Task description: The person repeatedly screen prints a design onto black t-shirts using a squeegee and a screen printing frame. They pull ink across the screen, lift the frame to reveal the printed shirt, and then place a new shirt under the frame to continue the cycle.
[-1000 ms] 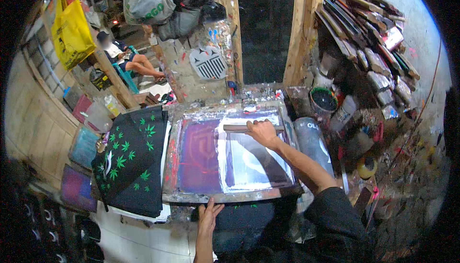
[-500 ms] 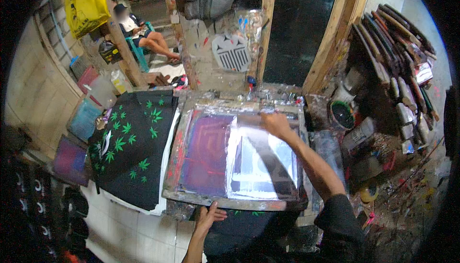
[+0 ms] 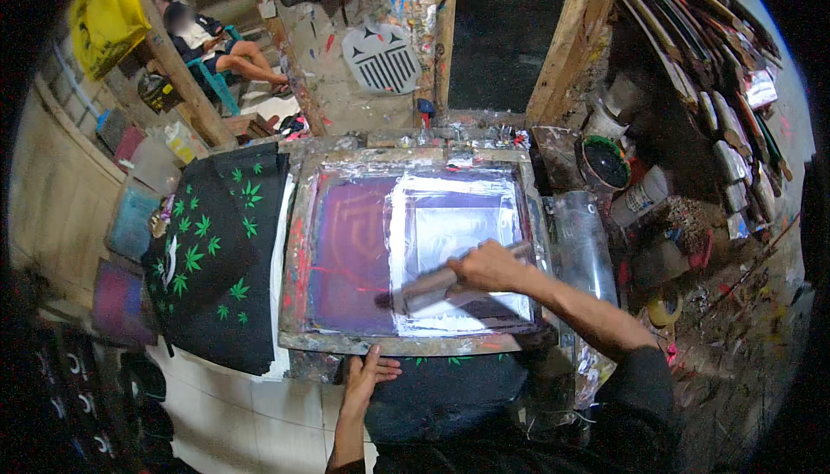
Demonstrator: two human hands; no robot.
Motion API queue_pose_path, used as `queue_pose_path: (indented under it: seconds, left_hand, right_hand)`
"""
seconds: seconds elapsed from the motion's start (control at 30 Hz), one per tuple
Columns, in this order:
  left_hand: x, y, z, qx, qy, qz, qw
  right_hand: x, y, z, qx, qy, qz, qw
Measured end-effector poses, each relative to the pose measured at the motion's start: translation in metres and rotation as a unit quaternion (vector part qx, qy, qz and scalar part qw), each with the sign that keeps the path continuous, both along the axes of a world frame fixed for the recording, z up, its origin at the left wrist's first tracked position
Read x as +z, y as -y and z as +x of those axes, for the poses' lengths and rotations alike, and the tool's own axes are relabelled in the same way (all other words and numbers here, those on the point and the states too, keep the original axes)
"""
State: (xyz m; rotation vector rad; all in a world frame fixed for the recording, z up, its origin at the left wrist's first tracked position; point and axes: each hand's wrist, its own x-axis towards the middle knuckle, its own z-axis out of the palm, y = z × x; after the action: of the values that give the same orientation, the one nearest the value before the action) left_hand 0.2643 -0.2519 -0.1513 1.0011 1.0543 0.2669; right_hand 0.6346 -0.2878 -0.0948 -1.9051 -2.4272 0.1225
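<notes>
Nearest: left hand (image 3: 367, 376), fingers spread, thumb at near edge of screen frame (image 3: 415, 347); dark leaf-print cloth (image 3: 458, 381) just right of it. Beyond: right hand (image 3: 480, 268) closed around squeegee (image 3: 424, 290), over near half of white-smeared area; blade contact cannot be told. Squeegee's long axis slants, left end nearer person, right end farther. Left hand lies nearward and left of squeegee, apart; right hand on it. Farther right, green-rimmed bucket (image 3: 605, 161).
</notes>
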Motion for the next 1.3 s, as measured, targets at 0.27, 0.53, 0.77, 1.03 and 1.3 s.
queue_pose_path:
  seconds: [0.27,0.53,0.77,1.03,1.3]
  left_hand:
    - [-0.008,-0.002,0.000,0.015,-0.013,-0.009,1.000]
    - [-0.010,0.001,-0.001,0.058,0.030,-0.015,0.998]
    - [-0.015,0.005,-0.003,0.062,0.045,0.016,0.997]
    - [-0.038,0.013,-0.008,0.118,0.120,0.100,0.981]
    - [-0.041,0.010,-0.011,0.078,0.177,0.083,0.978]
  right_hand:
    - [0.003,-0.112,0.093,-0.235,0.044,0.105,0.965]
    - [-0.015,0.007,-0.007,-0.204,-0.007,0.073,0.976]
    - [0.005,0.094,-0.092,-0.197,-0.025,0.037,0.979]
    - [0.016,0.183,-0.114,-0.307,-0.040,0.263,0.914]
    - [-0.015,0.467,-0.035,-0.894,-0.026,0.136,0.426]
